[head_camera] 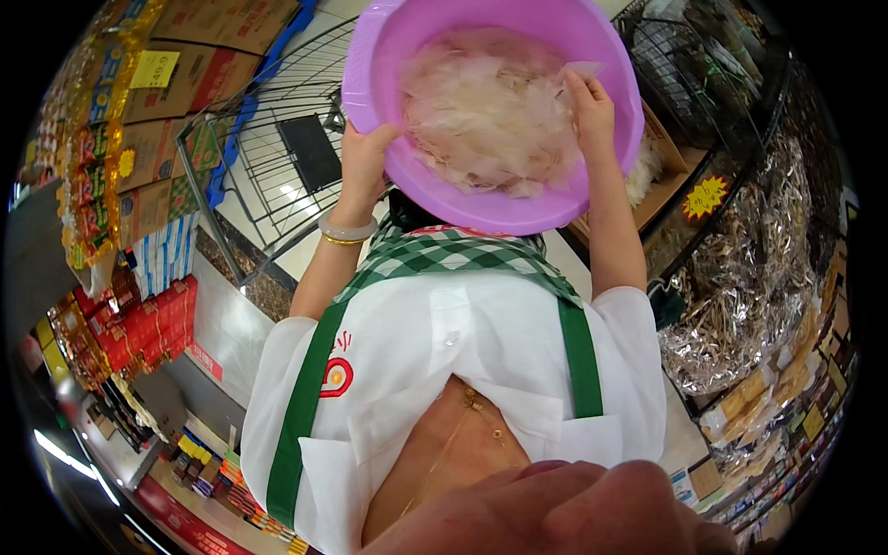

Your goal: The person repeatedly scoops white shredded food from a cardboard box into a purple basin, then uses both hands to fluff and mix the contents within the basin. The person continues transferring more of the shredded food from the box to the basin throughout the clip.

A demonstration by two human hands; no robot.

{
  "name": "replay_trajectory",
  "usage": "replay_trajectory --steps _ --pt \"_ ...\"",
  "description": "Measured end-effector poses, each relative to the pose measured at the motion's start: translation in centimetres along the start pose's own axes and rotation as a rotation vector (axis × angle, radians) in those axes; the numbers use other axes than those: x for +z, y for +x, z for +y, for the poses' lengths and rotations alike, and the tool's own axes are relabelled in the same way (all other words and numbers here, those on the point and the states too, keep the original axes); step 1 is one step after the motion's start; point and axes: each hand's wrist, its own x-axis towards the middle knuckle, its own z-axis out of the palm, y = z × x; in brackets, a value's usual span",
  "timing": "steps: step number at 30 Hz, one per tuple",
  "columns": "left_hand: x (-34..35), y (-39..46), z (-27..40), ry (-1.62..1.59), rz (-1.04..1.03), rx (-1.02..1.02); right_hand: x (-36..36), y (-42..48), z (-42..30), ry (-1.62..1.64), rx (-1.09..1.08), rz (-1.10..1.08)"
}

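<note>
A round pink-purple plastic basin point(485, 215) is held up in front of my apron. Many thin, translucent whitish flakes point(492, 125) of some dried food are heaped inside it; their exact kind is unclear. On the basin's left side, my left hand point(364, 159) grips the rim, thumb over the inner edge. My right hand point(593, 107) reaches in over the right side of the heap. Between its thumb and fingers is one pale flat flake point(586, 68), which sticks out past the fingertips.
A wire shopping cart point(257, 166) stands left of the basin, near stacked cardboard boxes point(166, 97). To the right are a cardboard box with whitish shreds point(645, 170), a black wire rack point(701, 76) and a display of goods in clear plastic wrap point(735, 312).
</note>
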Motion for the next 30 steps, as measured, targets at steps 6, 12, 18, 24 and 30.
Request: replay_trajectory --steps 6,12,18,24,30 --pt "-0.7 0.7 -1.0 -0.008 -0.004 0.017 -5.3 -1.8 -4.5 0.227 -0.053 0.168" --pt "-1.9 1.0 -1.9 -0.028 -0.016 0.003 -12.5 -3.0 -6.0 0.260 -0.306 0.378" --pt "-1.9 1.1 -1.9 -0.027 -0.027 -0.040 -19.9 -1.6 2.7 -0.387 -0.040 0.559" --pt "-1.4 0.9 -1.8 -0.056 -0.058 0.039 -22.2 -0.7 5.7 -0.740 -0.022 0.539" --pt "-1.0 0.7 -1.4 0.020 -0.047 0.117 -13.6 1.0 -0.3 -0.605 -0.589 0.521"
